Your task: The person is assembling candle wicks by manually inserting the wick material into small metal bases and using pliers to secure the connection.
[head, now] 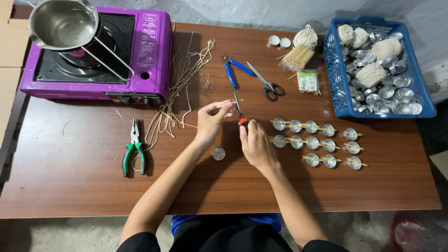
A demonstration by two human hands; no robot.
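My left hand (212,120) pinches a thin wooden stick (232,102) above the middle of the brown table (70,182). My right hand (254,144) grips red-and-black handled cutters (240,112), whose jaws meet the stick. A single small metal cup (218,153) lies between my forearms. To the right, rows of small metal cups (311,142) lie with sticks laid across their tops.
A purple portable stove (140,70) with a steel pot (63,24) stands at the back left. Loose wicks (179,91), green-handled pliers (134,151), blue-handled pliers (232,70), scissors (264,81), a stick bundle (297,57) and a blue basket (338,88) of cups and string balls lie around.
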